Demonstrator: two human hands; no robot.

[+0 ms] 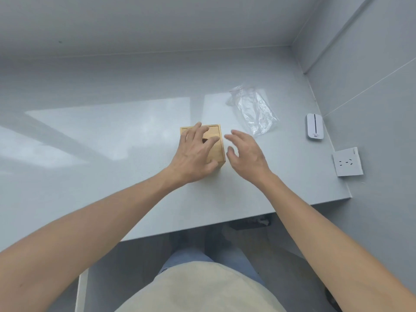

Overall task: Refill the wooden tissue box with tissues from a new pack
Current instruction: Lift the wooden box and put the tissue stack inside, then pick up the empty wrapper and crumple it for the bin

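A small square wooden tissue box (217, 152) stands on the grey table (112, 154), its lid on, with a dark opening partly visible between my fingers. My left hand (193, 157) rests on top of the box, fingers spread over the lid and thumb at its near corner. Just to the right of the box hovers my right hand (245, 154), fingers apart and holding nothing. A crumpled clear plastic wrapper (254, 111) lies flat behind and to the right. No tissues show.
A white pocket-sized device (315, 126) lies near the table's right edge by the wall. A white wall socket (347, 162) sits on the right wall. Walls close off the back and right. The table's near edge (202, 226) runs above my lap.
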